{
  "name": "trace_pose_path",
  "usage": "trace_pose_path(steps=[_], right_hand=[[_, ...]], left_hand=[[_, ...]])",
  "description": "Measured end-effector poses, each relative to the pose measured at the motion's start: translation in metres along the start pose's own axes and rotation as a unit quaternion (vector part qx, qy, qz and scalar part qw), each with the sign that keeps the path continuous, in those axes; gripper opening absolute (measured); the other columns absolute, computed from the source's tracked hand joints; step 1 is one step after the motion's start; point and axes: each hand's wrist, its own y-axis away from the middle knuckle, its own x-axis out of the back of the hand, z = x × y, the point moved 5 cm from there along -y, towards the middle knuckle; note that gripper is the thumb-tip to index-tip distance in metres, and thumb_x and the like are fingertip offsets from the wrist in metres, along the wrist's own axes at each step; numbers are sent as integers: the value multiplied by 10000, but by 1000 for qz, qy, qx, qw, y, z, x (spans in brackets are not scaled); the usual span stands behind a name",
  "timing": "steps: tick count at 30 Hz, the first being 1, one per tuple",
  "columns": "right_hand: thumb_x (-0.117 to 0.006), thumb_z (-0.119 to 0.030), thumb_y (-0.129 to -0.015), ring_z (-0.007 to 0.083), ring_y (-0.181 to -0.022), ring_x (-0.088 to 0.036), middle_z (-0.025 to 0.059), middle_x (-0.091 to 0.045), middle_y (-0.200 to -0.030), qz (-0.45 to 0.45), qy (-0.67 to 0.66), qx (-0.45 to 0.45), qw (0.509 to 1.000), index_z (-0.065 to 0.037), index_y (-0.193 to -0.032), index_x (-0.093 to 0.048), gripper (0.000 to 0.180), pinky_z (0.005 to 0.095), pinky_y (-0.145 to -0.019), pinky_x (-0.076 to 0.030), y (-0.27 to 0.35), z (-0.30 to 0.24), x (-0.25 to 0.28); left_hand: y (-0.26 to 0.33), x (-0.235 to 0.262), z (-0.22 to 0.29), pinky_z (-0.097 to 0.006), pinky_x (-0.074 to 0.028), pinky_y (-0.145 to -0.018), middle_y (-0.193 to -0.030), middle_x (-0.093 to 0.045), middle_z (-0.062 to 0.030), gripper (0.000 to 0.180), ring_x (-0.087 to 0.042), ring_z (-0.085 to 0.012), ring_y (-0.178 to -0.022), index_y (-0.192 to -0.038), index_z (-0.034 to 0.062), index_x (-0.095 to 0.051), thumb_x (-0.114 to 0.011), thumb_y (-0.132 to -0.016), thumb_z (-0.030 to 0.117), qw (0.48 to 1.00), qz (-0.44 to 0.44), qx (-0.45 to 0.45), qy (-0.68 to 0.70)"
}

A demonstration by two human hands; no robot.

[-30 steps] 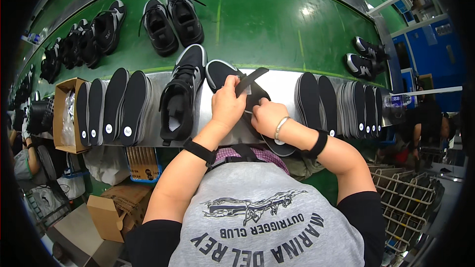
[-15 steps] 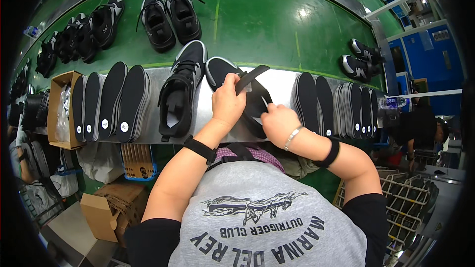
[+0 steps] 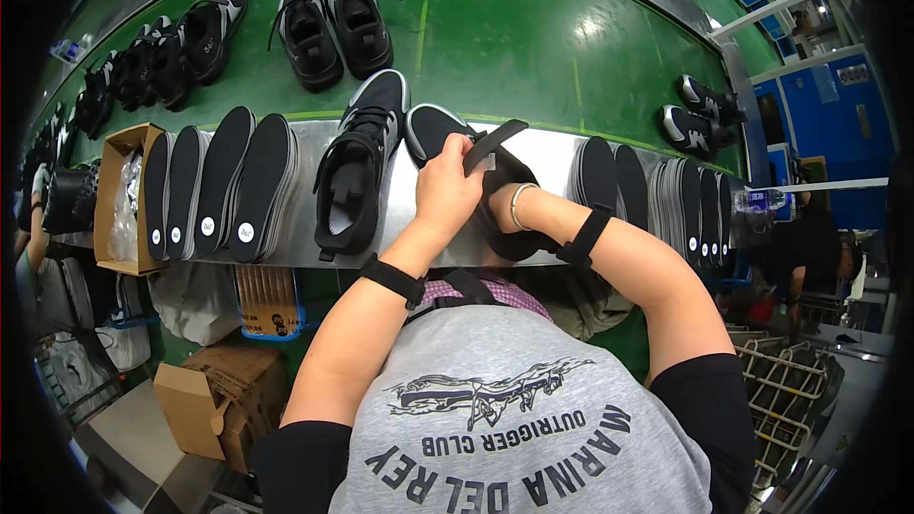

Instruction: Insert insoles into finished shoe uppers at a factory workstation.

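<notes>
A black sneaker (image 3: 430, 129) with a grey toe edge lies in front of me on the metal ledge, toe pointing away. My left hand (image 3: 447, 186) is closed on its raised tongue (image 3: 497, 145), holding the opening wide. My right hand (image 3: 506, 207) reaches down into the sneaker up to the wrist, so its fingers are hidden. Just left of it stands a similar black sneaker (image 3: 357, 171), laced, with pale material visible inside its heel. Stacks of black insoles with grey edges line both sides: a left group (image 3: 259, 181) with white round stickers and a right group (image 3: 597, 186).
An open cardboard box (image 3: 121, 200) with clear plastic stands at the ledge's left end. Beyond, a green conveyor belt (image 3: 495, 29) carries a pair of sneakers (image 3: 309, 38), more shoes (image 3: 205, 38) at left and a pair (image 3: 695, 124) at right. A bottle (image 3: 764, 201) stands far right.
My right hand has moved from the sneaker's opening, where it pinched a thin piece with a pale edge, to deep inside the shoe. My left hand keeps its hold on the tongue.
</notes>
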Motion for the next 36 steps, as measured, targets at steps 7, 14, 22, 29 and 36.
trace_pose_path(steps=[7, 14, 22, 29, 36], right_hand=[[-608, -70, -642, 213, -844, -614, 107, -635, -894, 42, 89, -45, 994, -70, -848, -661, 213, 283, -680, -485, 24, -6, 8], [-486, -264, -758, 272, -941, -569, 145, -607, -970, -4, -22, 21, 1000, -25, -981, -606, 347, 510, -879, -300, 79, -9, 14], [-439, -327, -788, 275, -972, -554, 148, -605, -961, -84, 29, 27, 996, -13, -1125, -478, 462, 516, -946, -210, 56, -5, -11], [-427, -302, -790, 299, -982, -543, 139, -592, -1006, -2, -60, -32, 998, -35, -1084, -510, 407, 564, -928, -228, 64, 36, -14], [-599, -225, -694, 220, -634, -550, 44, -577, -616, 504, 48, 77, 859, -111, -751, -596, 128, 402, -810, -342, 108, -21, 44]], left_hand=[[0, 0, 5, -358, -436, -600, -741, -595, -151, 225, -579, -304, -670, -871, 28, -461, -594, -752, 165, 999, -24, 6, -21], [0, 1, -1, -374, -437, -614, -755, -593, -159, 223, -581, -327, -713, -882, 22, -465, -584, -759, 165, 1000, -14, -3, -12], [2, 6, 4, -341, -439, -627, -793, -587, -154, 287, -578, -270, -712, -938, 19, -453, -604, -754, 179, 998, -45, -16, 44], [21, 129, -2, -357, -382, -858, -1032, -528, -196, 396, -488, -317, -1000, -1068, -24, -461, -586, -752, 178, 995, 98, -25, -25], [56, 118, -129, -287, -335, -903, -1239, -384, -155, 507, -443, -204, -1033, -1228, -43, -366, -504, -821, 226, 966, 29, 162, 201]])
